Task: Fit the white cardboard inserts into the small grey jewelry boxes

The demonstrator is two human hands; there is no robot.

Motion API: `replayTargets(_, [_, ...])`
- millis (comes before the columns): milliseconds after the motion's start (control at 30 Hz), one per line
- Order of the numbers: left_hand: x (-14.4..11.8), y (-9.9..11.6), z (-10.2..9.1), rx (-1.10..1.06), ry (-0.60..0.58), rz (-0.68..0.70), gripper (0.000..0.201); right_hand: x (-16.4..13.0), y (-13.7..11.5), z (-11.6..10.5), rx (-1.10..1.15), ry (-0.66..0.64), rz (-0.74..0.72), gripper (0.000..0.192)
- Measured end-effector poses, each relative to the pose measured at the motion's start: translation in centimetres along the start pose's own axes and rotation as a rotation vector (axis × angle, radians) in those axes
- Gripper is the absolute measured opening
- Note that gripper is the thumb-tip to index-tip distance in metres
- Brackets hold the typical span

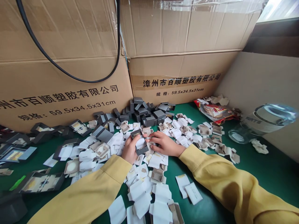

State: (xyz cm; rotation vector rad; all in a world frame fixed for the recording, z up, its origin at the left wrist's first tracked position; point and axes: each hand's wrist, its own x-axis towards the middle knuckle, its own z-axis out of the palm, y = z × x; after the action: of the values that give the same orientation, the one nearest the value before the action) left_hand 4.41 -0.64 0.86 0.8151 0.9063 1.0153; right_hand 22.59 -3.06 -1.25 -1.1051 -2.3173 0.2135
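Note:
My left hand (129,149) grips a small dark grey box (139,142) that holds a white paper insert. My right hand (163,143) lies flat beside it, fingertips touching the box's right edge and the white paper cards (149,189) strewn under both hands. Both arms wear yellow sleeves. A heap of more grey boxes (142,112) sits just beyond my hands against the cartons. Beige folded card inserts (205,137) lie scattered to the right.
Two large brown cartons (175,46) with printed characters wall off the back of the green table (268,168). A black cable (70,73) hangs across the left carton. A clear bottle (261,121) lies at right, a red snack bag (216,112) behind it. Flat dark box lids (39,182) lie at left.

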Motion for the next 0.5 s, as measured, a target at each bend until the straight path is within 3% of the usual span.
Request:
replayTargets(333, [0.1, -0.1, 0.0, -0.041, 0.010, 0.008, 0.037, 0.2, -0.2, -0.1, -0.002, 0.017, -0.030, 0.020])
replayTargets(433, [0.0, 0.1, 0.1, -0.037, 0.009, 0.011, 0.038, -0.5, -0.1, -1.3, -0.204, 0.161, 0.032, 0.021])
replayTargets(500, [-0.1, 0.2, 0.1, -0.020, -0.013, -0.005, 0.039, -1.6, 0.5, -2.3, -0.385, 0.334, 0.252, 0.020])
